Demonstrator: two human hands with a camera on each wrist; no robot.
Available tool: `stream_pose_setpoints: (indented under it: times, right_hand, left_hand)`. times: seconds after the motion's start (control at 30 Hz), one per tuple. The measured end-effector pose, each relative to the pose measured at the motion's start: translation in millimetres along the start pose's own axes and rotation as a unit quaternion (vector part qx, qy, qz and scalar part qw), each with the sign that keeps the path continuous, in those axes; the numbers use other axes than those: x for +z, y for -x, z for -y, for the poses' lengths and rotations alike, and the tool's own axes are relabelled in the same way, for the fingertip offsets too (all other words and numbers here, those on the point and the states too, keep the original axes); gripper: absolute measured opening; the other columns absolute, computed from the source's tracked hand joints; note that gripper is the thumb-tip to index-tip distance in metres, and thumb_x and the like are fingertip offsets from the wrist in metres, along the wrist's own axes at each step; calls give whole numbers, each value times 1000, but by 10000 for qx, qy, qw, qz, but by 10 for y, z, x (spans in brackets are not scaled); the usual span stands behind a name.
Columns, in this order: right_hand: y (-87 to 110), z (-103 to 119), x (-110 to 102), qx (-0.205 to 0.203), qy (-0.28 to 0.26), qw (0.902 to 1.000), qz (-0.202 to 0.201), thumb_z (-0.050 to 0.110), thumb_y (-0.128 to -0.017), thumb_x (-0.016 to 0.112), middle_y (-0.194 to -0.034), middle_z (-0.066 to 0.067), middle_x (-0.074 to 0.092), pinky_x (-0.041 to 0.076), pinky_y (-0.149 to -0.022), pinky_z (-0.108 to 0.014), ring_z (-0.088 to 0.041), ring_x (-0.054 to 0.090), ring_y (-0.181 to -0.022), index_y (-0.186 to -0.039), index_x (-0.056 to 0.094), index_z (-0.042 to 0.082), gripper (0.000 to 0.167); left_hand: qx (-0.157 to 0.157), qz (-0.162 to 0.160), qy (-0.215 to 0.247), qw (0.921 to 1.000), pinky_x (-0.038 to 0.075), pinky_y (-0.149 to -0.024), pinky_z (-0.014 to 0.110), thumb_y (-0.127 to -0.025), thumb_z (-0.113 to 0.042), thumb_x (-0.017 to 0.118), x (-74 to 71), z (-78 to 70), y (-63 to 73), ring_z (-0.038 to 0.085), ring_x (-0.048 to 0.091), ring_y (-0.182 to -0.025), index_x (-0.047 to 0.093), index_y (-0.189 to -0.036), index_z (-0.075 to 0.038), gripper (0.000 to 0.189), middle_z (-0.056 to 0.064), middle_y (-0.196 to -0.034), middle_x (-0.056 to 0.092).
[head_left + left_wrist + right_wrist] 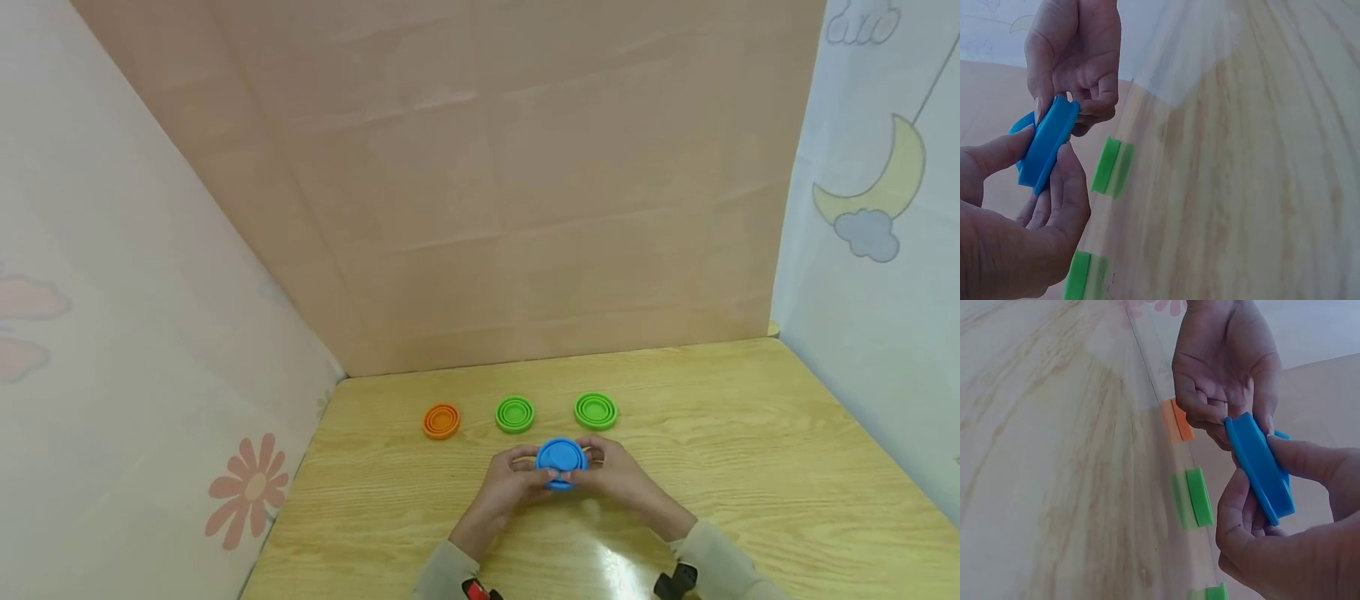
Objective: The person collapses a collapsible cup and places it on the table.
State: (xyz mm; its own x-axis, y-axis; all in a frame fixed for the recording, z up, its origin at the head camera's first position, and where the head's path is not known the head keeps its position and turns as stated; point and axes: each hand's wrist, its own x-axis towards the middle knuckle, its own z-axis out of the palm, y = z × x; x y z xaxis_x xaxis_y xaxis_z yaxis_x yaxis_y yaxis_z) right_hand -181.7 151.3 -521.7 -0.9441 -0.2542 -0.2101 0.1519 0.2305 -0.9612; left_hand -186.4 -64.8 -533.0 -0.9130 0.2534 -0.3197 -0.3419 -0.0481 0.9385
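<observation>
A blue collapsible cup (561, 456), folded to a flat disc, is held up off the table between both hands. My left hand (508, 482) grips its left side, thumb on the near face and fingers behind. On the right side my right hand (621, 478) pinches it the same way, the two thumb tips close together at the lower rim. In the left wrist view the blue cup (1047, 147) shows edge-on, with a part standing out from its thumb side. The right wrist view also shows the blue cup (1260, 469) from the edge.
Beyond the hands, a row of folded cups lies on the wooden table (360, 500): an orange cup (442, 422) at left, a green cup (515, 414) in the middle and another green cup (596, 411) at right. A brown sheet (525, 208) stands behind; printed white walls flank the table.
</observation>
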Motion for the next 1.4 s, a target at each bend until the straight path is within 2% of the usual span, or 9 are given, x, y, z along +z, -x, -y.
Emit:
stream_pose_setpoints:
  times: [0.27,0.43,0.67,0.8,1.0,1.2,1.3,1.4]
  right_hand:
    - [-46,3,-47,-118,-122,9993,341,17,-90,83,-114,-16,69,63,-82,-30,-20,65,-102,-139,56,-9,62]
    - [-67,7,-57,-188,-91,9990,403,15,-88,83,-111,-15,70,62,-81,-28,-20,65,-100,-137,58,-9,60]
    - [-63,10,-7,-395,164,9977,519,14,-87,85,-110,-15,72,60,-81,-25,-19,67,-99,-134,60,-10,58]
    - [-62,43,28,-442,184,9974,541,15,-86,86,-110,-15,73,59,-80,-25,-20,68,-99,-132,61,-10,57]
    - [-70,52,120,-255,315,9989,248,16,-84,88,-109,-14,74,58,-75,-24,-17,66,-95,-132,61,-11,61]
    - [-118,37,213,-208,489,9985,-138,7,-82,84,-110,-15,74,57,-74,-24,-18,64,-95,-126,66,-11,51]
    - [-141,22,228,-162,573,9980,-192,4,-82,83,-111,-15,74,58,-75,-25,-19,64,-97,-122,68,-9,45]
    - [-150,8,211,-110,456,9989,-24,4,-82,84,-111,-15,72,63,-76,-28,-19,65,-98,-120,68,-9,43]
  left_hand:
    - [122,226,64,9996,68,-85,35,-93,-10,80,-66,-61,47,17,77,-90,63,-134,3,47,15,-112,75]
    - [114,215,120,9996,68,-83,35,-94,-11,80,-83,-95,63,17,77,-88,65,-129,2,41,13,-108,75]
    - [80,-165,62,9998,69,-79,38,-89,-1,77,-77,-23,49,15,75,-77,67,-123,2,35,9,-95,75]
    - [155,-402,-15,9991,69,-76,38,-89,1,74,-85,12,39,14,74,-73,69,-121,4,33,10,-94,79]
    - [268,-673,-196,9972,68,-70,32,-89,1,74,-51,8,19,14,74,-73,70,-120,4,31,9,-90,79]
    - [500,-1027,-498,9922,68,-66,33,-86,4,74,27,-27,73,12,71,-66,70,-116,5,30,10,-82,74]
    - [548,-1028,-669,9909,68,-69,34,-87,5,74,36,-32,93,11,71,-68,71,-116,4,30,10,-84,72]
    - [520,-831,-854,9915,68,-73,32,-88,3,76,-18,-36,98,11,72,-75,72,-118,2,30,9,-91,74]
